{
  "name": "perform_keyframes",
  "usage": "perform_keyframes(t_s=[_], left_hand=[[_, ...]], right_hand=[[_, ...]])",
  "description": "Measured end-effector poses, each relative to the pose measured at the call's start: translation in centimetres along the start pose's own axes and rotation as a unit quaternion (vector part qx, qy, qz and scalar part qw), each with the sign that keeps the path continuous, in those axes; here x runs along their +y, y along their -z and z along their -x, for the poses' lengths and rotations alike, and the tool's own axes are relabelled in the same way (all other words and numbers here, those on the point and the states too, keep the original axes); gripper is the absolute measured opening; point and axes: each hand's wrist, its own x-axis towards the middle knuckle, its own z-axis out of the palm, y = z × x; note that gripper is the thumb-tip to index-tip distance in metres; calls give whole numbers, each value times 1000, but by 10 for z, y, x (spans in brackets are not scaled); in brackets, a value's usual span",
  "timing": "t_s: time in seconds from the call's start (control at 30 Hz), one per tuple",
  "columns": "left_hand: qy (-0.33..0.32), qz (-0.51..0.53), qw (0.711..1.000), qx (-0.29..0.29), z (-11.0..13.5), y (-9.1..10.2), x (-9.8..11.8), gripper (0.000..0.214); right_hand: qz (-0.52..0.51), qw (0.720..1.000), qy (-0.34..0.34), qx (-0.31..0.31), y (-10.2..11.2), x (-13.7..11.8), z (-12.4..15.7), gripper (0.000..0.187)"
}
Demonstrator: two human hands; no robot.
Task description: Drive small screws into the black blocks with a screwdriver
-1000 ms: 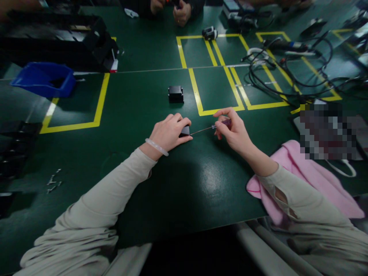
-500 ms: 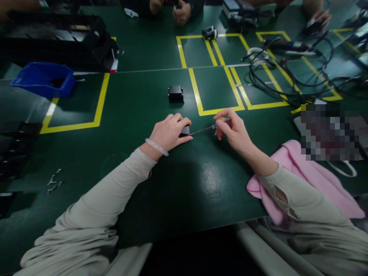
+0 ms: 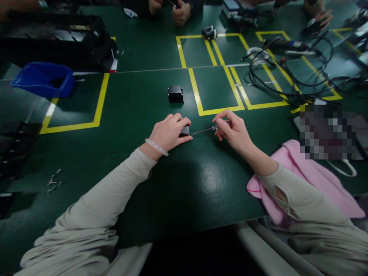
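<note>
My left hand is curled over a small black block and presses it onto the green table. My right hand pinches the handle of a thin screwdriver. The screwdriver's metal shaft lies nearly level and its tip meets the right side of the block. A second small black block stands alone a little farther back on the table.
Yellow tape boxes mark the table. A blue bin and black trays sit at the back left, tangled black cables at the back right. A pink cloth lies under my right forearm. Small metal parts lie at left. Other people's hands rest at the far edge.
My right fingers have shifted along the screwdriver handle and now cover more of it. My left hand and the block have stayed put. A person's hand has come into view at the far right.
</note>
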Motion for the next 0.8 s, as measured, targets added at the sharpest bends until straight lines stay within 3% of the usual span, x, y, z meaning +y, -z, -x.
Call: perform_keyframes(t_s=[0.2,0.8], left_hand=[[0,-2,1000,3,0,0,0,40],[-2,-7,1000,5,0,-1,0,39]], right_hand=[[-10,1000,24,-2,0,0,0,23],[7,1000,13,-1,-1,0,0,21]])
